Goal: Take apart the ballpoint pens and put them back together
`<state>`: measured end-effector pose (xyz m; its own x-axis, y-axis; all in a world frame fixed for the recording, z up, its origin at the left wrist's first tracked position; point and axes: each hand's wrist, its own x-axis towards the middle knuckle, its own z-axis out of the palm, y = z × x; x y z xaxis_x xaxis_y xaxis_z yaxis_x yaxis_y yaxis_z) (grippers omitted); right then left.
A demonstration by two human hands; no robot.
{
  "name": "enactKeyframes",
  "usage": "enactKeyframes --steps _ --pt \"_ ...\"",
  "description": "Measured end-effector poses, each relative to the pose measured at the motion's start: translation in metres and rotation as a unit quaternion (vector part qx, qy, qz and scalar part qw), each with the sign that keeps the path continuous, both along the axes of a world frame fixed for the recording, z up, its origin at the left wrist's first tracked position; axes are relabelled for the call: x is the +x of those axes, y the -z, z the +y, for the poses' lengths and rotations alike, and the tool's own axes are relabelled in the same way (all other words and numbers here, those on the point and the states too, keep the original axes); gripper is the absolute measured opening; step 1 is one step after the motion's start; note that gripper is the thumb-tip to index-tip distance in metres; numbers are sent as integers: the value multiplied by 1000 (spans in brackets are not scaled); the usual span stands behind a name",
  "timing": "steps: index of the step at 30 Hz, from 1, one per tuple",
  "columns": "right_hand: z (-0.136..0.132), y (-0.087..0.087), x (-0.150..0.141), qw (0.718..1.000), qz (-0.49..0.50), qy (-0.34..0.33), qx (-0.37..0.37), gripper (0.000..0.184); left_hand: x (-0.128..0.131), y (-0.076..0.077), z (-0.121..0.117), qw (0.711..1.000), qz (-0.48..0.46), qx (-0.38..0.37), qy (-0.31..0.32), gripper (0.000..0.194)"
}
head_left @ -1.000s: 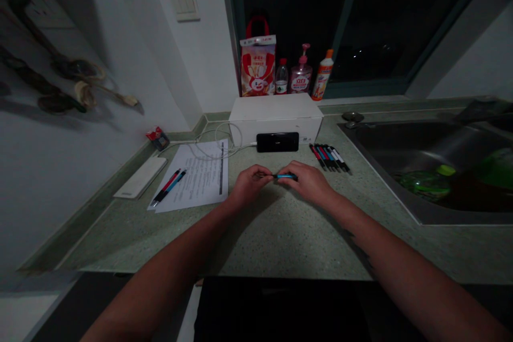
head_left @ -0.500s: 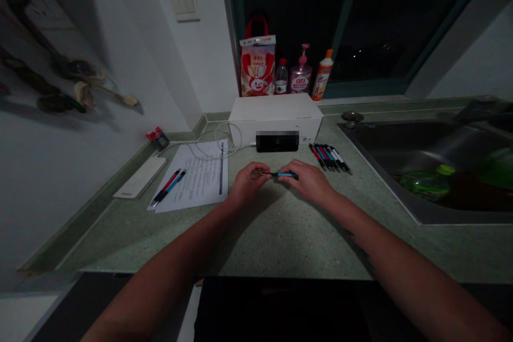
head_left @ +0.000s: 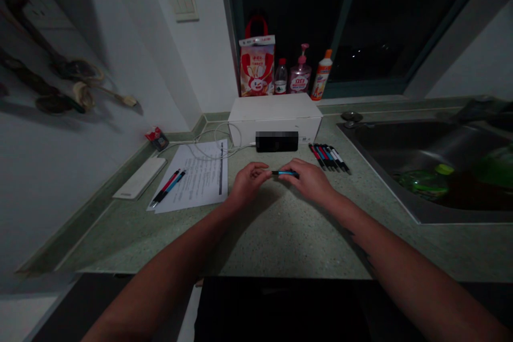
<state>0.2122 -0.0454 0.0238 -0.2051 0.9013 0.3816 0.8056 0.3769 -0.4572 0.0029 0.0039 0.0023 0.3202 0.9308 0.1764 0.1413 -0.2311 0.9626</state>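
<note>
A blue pen with dark ends point(head_left: 286, 172) is held level above the counter, between my two hands. My right hand point(head_left: 306, 177) is closed, pinching the blue barrel near its right end. At the dark left end of the pen, the thumb and fingers of my left hand point(head_left: 248, 179) are pinched together; what lies inside that grip is mostly hidden. To the right lies a row of several pens point(head_left: 329, 157) in red, blue, black and white. A red pen point(head_left: 167, 184) and another blue pen point(head_left: 173, 185) rest on printed sheets point(head_left: 200, 176) at the left.
Behind my hands a dark phone point(head_left: 276, 142) leans against a white box point(head_left: 276, 108), with a white cable point(head_left: 204, 154) running left. A white flat slab point(head_left: 140, 177) and a small red-black packet point(head_left: 157, 139) lie far left. The sink point(head_left: 379, 171) is at right.
The thin piece that showed between my left fingers is now covered by them, and the left thumb sits closer against the pen's end. My right hand has barely moved.
</note>
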Motion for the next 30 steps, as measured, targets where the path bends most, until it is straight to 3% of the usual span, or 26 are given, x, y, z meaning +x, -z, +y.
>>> enactKeyframes --steps 10,16,23,30 --pt "0 -1 1 1000 -3 -4 -16 20 -1 0 2 1000 -22 -5 16 20" --pt "1 -2 0 997 38 -16 -64 24 -4 -5 1 997 29 72 -14 15" --pt "2 -1 2 997 67 5 -40 17 -2 -2 3 999 -18 -4 -27 22" --pt "6 1 7 990 127 -7 -62 15 -3 -8 1 999 7 39 -36 13"
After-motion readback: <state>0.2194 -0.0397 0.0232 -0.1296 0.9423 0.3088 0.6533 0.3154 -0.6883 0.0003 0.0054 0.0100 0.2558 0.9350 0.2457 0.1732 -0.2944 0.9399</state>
